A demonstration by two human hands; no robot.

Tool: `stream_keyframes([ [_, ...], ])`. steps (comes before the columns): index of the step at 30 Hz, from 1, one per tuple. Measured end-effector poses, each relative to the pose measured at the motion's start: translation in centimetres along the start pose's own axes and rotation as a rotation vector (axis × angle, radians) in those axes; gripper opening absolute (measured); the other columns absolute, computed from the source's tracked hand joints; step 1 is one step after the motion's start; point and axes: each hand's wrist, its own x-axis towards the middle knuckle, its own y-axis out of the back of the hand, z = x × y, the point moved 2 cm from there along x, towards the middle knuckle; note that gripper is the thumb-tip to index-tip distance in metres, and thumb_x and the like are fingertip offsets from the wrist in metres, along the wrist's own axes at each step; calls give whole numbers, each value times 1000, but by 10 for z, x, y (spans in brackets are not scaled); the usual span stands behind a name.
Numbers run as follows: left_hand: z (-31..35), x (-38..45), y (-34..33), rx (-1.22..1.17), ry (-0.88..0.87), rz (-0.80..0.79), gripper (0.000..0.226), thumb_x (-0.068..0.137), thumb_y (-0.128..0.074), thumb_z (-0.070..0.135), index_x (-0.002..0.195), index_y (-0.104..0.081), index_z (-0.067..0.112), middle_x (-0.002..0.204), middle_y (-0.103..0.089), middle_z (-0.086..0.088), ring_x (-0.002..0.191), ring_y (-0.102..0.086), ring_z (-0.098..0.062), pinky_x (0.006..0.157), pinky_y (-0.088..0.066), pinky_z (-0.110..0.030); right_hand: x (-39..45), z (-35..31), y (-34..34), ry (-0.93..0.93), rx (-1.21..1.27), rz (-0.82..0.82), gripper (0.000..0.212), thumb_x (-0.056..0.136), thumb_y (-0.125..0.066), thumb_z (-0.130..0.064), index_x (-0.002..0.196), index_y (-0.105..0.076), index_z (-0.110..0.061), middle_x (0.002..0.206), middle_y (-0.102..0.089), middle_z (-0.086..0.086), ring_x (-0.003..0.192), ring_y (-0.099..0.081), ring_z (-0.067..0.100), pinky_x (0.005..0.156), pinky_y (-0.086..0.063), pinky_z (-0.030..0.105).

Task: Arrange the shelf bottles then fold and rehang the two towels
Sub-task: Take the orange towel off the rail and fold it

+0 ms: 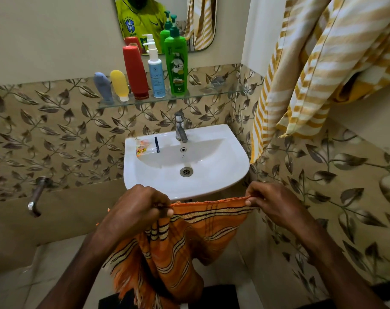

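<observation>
glass shelf (203, 95): 5 bottles (176, 63) upright, in row.

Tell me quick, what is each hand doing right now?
Left hand: closed, pinching one top corner of the orange striped towel.
Right hand: closed, pinching the other top corner of the same towel.

The orange towel (189, 237) runs off the bottom edge, the yellow striped towel (323, 63) is cut by the top and right edges, and the small sachets (142, 147) on the sink (223, 166) rim are unreadable.
</observation>
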Motion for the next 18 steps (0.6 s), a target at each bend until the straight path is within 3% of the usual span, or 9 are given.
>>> stream_keyframes([
  [3,-4,6,-1,-66,45,61,13,84,-76,34,97,-79,31,82,-72,15,78,-64,-1,73,-56,-32,-4,8,2,-7,146,49,11,91,-70,-26,88,-64,-35,85,-72,-10,80,-69,5,74,-61,40],
  [6,-5,12,-3,-130,83,132,16,84,-77,32,99,-79,28,85,-70,11,78,-59,0,66,-48,-25,-10,5,7,36,316,50,18,91,-71,-17,92,-64,-33,81,-73,-3,75,-72,8,67,-63,38],
  [9,-4,18,-2,-192,105,219,17,84,-76,35,99,-79,27,80,-70,4,72,-61,-6,57,-41,-23,-17,-4,13,109,535,-20,24,89,-72,-5,87,-71,-30,89,-75,3,79,-73,14,66,-61,32],
  [13,1,23,-5,-366,132,278,37,75,-78,49,107,-73,32,79,-67,0,75,-66,-13,61,-51,-30,-24,-16,13,130,705,-203,22,92,-66,-2,96,-78,-20,101,-78,-1,95,-73,14,77,-58,25],
  [15,7,22,-6,-435,121,281,49,66,-77,57,107,-73,31,81,-69,0,77,-68,-14,69,-57,-38,-25,-22,8,163,709,-271,23,95,-62,-2,105,-77,-17,108,-77,-1,104,-72,14,87,-57,28],
  [18,17,23,-7,-542,105,278,59,55,-77,60,106,-74,30,81,-67,1,76,-67,-16,67,-57,-37,-26,-31,3,213,685,-360,31,96,-61,0,120,-72,-16,120,-74,-2,118,-67,14,100,-54,34],
])
